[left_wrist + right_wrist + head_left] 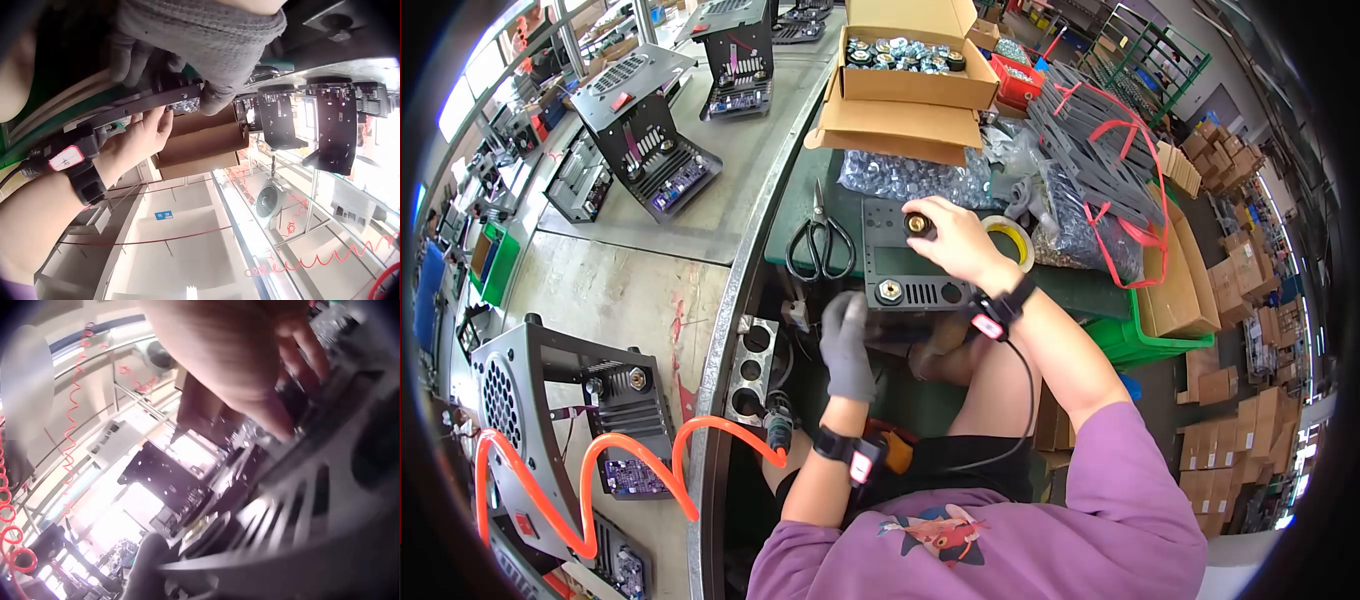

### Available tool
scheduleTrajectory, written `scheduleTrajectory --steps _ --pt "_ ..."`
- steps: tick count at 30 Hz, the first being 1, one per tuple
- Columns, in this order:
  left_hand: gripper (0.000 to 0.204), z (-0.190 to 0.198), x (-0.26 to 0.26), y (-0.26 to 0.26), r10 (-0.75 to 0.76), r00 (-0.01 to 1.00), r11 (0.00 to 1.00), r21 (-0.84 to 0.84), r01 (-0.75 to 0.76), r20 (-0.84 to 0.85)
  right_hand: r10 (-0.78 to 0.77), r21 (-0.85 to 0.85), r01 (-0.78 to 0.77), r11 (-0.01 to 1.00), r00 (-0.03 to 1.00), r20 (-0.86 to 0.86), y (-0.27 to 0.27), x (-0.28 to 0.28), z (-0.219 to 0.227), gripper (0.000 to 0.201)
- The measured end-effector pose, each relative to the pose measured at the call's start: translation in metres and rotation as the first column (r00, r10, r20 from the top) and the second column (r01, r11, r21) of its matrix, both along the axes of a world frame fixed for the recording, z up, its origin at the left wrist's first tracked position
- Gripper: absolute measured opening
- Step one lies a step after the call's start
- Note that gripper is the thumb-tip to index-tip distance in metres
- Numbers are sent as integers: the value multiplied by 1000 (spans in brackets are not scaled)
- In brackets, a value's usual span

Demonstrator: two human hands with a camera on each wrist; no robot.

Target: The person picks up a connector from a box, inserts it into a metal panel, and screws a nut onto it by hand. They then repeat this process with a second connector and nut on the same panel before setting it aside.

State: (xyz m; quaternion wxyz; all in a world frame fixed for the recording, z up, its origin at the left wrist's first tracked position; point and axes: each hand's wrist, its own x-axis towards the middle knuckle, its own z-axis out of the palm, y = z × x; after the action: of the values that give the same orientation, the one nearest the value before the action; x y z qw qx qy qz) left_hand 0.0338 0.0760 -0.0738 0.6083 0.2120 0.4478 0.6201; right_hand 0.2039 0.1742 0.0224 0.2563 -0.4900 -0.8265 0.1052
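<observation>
My bare right hand pinches a black round part with a brass-coloured centre over the upper part of a dark metal panel. A hexagonal metal fitting sits at the panel's lower left. Beside that corner is my grey-gloved left hand, fingers loosely curled and pointing forward; whether it touches the panel is unclear. In the left wrist view, the glove lies across the panel's edge, with the right hand beyond. The right wrist view blurs the right hand above the slotted panel.
Black scissors lie left of the panel, yellow tape to its right. Behind are bagged parts and an open carton. An orange coiled hose crosses the left bench, which bears several metal housings.
</observation>
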Motion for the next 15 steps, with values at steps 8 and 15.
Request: scheduleTrajectory --steps 8,15 --pt "36 86 3 -11 629 225 627 656 420 -744 265 -96 -282 955 951 -158 -80 -4 68 59" --pt "31 98 9 -14 510 562 562 747 355 -651 -156 -439 -439 784 545 -824 -91 11 59 28"
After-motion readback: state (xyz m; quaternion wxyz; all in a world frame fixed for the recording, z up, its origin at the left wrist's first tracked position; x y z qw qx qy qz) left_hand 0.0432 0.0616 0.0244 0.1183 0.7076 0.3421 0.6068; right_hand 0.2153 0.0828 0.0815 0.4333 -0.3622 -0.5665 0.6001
